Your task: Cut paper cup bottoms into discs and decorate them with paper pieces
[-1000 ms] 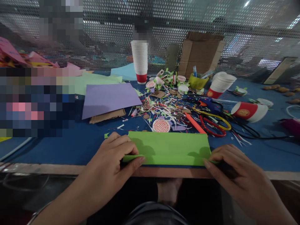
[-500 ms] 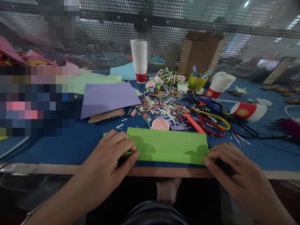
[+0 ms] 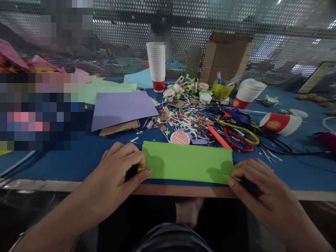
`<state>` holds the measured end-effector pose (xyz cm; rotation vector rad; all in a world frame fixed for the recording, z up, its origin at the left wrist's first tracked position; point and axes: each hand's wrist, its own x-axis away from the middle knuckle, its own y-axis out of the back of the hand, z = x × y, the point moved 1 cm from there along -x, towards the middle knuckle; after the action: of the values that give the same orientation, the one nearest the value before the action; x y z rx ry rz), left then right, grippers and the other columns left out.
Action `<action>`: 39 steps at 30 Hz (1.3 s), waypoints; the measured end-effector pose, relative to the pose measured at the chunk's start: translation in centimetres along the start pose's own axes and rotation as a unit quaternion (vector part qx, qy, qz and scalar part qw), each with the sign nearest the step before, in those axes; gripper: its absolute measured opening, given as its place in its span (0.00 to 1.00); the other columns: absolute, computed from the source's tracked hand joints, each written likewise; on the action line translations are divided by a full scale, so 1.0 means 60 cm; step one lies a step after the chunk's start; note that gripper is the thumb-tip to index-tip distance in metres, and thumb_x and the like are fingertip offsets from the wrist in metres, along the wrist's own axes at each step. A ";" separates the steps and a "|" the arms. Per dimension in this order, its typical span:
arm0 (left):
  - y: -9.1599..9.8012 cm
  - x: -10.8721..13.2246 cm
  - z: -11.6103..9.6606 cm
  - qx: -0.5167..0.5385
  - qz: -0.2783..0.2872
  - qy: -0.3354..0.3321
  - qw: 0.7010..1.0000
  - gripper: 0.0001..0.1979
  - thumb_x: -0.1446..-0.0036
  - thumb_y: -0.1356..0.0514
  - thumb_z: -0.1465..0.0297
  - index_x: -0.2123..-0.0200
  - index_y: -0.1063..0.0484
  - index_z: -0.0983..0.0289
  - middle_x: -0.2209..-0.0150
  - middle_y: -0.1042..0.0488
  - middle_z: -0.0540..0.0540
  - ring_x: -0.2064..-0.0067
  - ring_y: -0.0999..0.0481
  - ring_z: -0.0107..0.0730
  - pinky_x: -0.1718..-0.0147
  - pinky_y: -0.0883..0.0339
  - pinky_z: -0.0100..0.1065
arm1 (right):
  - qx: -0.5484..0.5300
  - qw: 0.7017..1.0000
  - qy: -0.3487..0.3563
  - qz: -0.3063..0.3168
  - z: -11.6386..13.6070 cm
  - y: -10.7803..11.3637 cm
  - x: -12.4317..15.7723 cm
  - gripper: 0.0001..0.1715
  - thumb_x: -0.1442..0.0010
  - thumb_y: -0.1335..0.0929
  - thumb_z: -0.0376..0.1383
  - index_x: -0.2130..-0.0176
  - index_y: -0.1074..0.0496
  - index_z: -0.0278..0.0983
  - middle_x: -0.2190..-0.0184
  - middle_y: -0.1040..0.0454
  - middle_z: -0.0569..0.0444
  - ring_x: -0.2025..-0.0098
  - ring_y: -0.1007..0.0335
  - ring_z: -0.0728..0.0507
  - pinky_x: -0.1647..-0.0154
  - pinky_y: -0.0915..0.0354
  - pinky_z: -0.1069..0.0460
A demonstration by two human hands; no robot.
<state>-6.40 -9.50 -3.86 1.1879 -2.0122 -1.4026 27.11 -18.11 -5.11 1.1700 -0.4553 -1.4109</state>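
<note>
A folded sheet of bright green paper [image 3: 187, 162] lies at the front edge of the blue table, long side towards me. At its left end my left hand [image 3: 123, 168] is closed, thumb and bent fingers pinching the lower left corner. Opposite, my right hand [image 3: 254, 185] grips the lower right corner between thumb and forefinger. The fingertips under the paper are hidden. Just beyond the paper lie a round patterned paper disc [image 3: 180, 138] and an orange-red stick [image 3: 219, 137].
Paper scraps [image 3: 183, 117] cover the middle. Red and yellow scissors [image 3: 238, 140] lie to the right, near a tipped paper cup [image 3: 280, 123]. A purple sheet [image 3: 123, 108] rests on cardboard at left. Behind stand a tall cup stack [image 3: 156, 66] and a yellow pen holder [image 3: 222, 89].
The narrow folded strip along the paper's near edge no longer shows; the top face looks plain. My left hand has slid a little left, while my right hand stays at its corner.
</note>
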 end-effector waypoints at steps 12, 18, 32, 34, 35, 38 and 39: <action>0.000 -0.008 -0.015 -0.070 0.016 -0.156 0.985 0.30 0.34 0.46 0.76 0.38 0.34 0.34 0.46 0.35 0.52 0.50 0.34 0.44 0.52 0.42 0.43 | 0.046 0.999 0.005 -0.007 -0.001 -0.011 0.010 0.07 0.32 0.33 0.36 0.64 0.34 0.41 0.67 0.30 0.53 0.63 0.36 0.41 0.61 0.41 0.45; 0.016 -0.033 -0.031 -0.130 0.021 -0.257 0.958 0.37 0.39 0.43 0.76 0.35 0.38 0.30 0.55 0.32 0.53 0.58 0.34 0.43 0.57 0.42 0.43 | 0.053 0.998 -0.001 -0.028 0.004 -0.011 0.012 0.05 0.32 0.33 0.36 0.63 0.34 0.41 0.66 0.30 0.52 0.61 0.36 0.40 0.60 0.41 0.45; 0.028 -0.046 -0.056 -0.167 0.034 -0.306 0.937 0.36 0.42 0.47 0.82 0.41 0.29 0.37 0.60 0.28 0.52 0.59 0.34 0.41 0.58 0.42 0.38 | 0.064 0.997 -0.004 -0.038 0.009 -0.017 0.016 0.05 0.31 0.33 0.36 0.54 0.29 0.42 0.59 0.28 0.51 0.55 0.34 0.38 0.55 0.40 0.43; 0.028 -0.048 -0.058 -0.166 0.040 -0.303 0.938 0.33 0.40 0.46 0.80 0.41 0.29 0.36 0.61 0.28 0.51 0.60 0.34 0.40 0.59 0.43 0.37 | 0.071 0.997 0.002 -0.045 0.011 -0.018 0.017 0.05 0.31 0.34 0.36 0.54 0.29 0.41 0.59 0.28 0.50 0.55 0.34 0.38 0.55 0.39 0.43; 0.029 -0.048 -0.060 -0.166 0.053 -0.295 0.939 0.33 0.39 0.46 0.79 0.41 0.30 0.35 0.61 0.28 0.51 0.60 0.34 0.39 0.59 0.43 0.37 | 0.079 0.995 0.008 -0.053 0.012 -0.019 0.018 0.06 0.31 0.34 0.35 0.54 0.29 0.41 0.59 0.29 0.49 0.56 0.34 0.38 0.55 0.39 0.43; 0.033 -0.046 -0.064 -0.172 0.100 -0.266 0.943 0.32 0.37 0.46 0.78 0.39 0.32 0.35 0.61 0.28 0.50 0.59 0.34 0.39 0.57 0.41 0.39 | 0.124 0.987 0.038 -0.091 0.018 -0.021 0.025 0.09 0.32 0.34 0.33 0.52 0.28 0.38 0.56 0.29 0.47 0.56 0.33 0.39 0.53 0.39 0.43; 0.034 -0.045 -0.066 -0.174 0.106 -0.252 0.946 0.32 0.37 0.45 0.78 0.40 0.32 0.34 0.60 0.27 0.50 0.57 0.33 0.40 0.55 0.41 0.41 | 0.144 0.983 0.050 -0.105 0.021 -0.022 0.029 0.10 0.32 0.34 0.31 0.51 0.27 0.38 0.54 0.29 0.46 0.55 0.33 0.39 0.53 0.39 0.42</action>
<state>-2.88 -9.21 -0.05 0.4749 -2.0016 -1.9845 25.72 -19.80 -6.29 1.5529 -0.4867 -1.4902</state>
